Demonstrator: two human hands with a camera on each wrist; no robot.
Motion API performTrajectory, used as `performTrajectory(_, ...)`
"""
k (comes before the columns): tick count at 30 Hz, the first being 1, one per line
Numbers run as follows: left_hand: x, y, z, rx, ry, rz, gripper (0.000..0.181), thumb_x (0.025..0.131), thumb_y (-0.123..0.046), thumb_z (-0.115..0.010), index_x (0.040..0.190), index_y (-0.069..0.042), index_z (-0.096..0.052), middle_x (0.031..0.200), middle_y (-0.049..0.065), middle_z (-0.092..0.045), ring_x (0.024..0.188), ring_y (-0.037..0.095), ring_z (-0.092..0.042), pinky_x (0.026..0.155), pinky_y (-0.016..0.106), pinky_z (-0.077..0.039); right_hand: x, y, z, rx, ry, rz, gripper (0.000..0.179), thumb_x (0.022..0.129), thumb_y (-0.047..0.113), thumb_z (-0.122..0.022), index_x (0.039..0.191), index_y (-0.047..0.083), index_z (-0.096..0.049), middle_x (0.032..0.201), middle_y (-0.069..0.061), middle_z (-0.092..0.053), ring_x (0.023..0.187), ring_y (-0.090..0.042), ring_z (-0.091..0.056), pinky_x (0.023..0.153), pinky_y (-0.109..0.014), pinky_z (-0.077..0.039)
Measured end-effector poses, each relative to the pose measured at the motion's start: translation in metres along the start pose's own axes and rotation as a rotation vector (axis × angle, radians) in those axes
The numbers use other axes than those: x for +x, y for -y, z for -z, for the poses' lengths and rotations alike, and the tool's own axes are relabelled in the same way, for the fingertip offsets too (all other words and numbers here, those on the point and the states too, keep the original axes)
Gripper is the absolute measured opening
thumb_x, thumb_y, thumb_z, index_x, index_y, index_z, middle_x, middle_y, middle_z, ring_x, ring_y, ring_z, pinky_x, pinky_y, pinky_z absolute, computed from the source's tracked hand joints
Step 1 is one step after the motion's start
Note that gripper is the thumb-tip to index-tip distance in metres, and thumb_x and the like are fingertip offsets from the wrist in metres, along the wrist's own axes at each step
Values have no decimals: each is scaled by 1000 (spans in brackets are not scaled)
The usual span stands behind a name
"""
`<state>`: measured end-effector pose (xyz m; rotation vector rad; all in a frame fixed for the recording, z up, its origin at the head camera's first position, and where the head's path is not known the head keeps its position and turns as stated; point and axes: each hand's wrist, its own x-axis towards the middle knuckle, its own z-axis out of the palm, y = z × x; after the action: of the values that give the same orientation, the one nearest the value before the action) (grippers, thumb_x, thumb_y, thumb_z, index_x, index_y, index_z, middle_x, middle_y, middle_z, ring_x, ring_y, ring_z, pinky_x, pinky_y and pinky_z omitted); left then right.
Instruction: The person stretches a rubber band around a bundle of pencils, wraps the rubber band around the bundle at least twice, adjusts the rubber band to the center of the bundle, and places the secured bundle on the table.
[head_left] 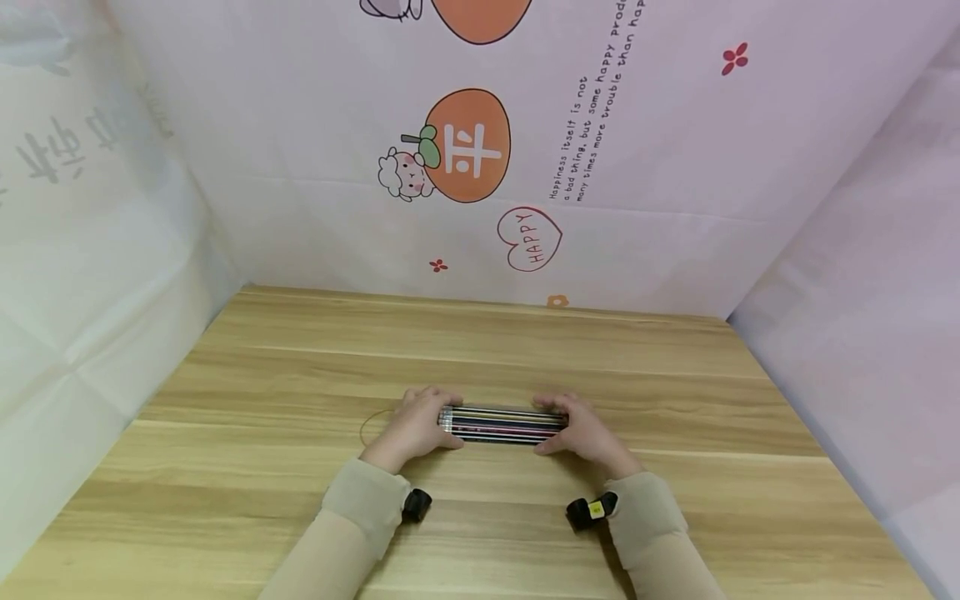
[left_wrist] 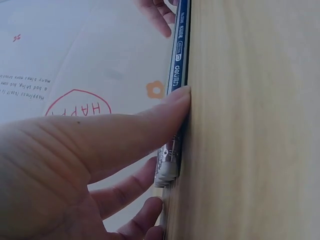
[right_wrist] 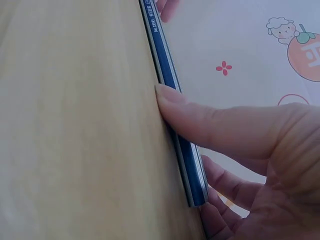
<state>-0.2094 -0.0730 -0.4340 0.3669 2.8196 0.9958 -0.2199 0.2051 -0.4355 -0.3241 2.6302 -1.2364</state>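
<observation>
Several pencils (head_left: 502,425) lie side by side in a flat row on the wooden table, with eraser ends on the left. My left hand (head_left: 414,423) grips the eraser end, thumb along the near side and fingers at the far side. At the opposite end my right hand (head_left: 583,429) holds the row the same way. The nearest pencil (left_wrist: 178,55) is dark blue with white print in the left wrist view. In the right wrist view, the thumb (right_wrist: 175,102) presses that blue pencil (right_wrist: 191,172) near its flat, eraserless end.
A thin rubber band (head_left: 363,429) lies on the table (head_left: 480,350) just left of my left hand. Behind the table hangs a pale printed sheet (head_left: 637,250), and more pale sheeting (head_left: 885,333) closes off both sides.
</observation>
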Motion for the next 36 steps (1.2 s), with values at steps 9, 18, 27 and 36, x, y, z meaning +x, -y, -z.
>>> performTrajectory(9, 1, 0, -1, 18, 16, -10, 57, 77, -25, -85, 130, -15, -64, 136, 9, -57, 121, 35, -46, 104, 57, -36, -1, 2, -1, -68, -8, 37, 59, 72, 9, -87, 126, 3, -65, 130, -17, -58, 125, -40, -46, 106, -58, -37)
performTrajectory(18, 1, 1, -4, 20, 33, -4, 58, 79, -28, -84, 131, -16, -62, 137, 9, -54, 122, 35, -42, 104, 57, -34, -5, 7, 0, -136, 19, 22, 48, 76, 12, -85, 120, 8, -67, 130, -15, -57, 129, -41, -37, 106, -63, -31)
performTrajectory(27, 1, 2, -4, 22, 26, 5, 59, 76, -32, -86, 129, -19, -64, 138, 11, -53, 118, 34, -43, 104, 57, -35, -5, 8, -1, -176, 25, 34, 40, 79, 12, -83, 117, 10, -69, 122, -12, -59, 124, -36, -40, 105, -59, -34)
performTrajectory(36, 3, 2, -4, 39, 28, 3, 58, 74, -35, -87, 126, -19, -66, 135, 9, -55, 116, 31, -45, 103, 55, -38, -4, 7, -2, -173, 16, 34, 40, 76, 14, -85, 112, 10, -70, 112, -8, -61, 115, -31, -43, 99, -53, -36)
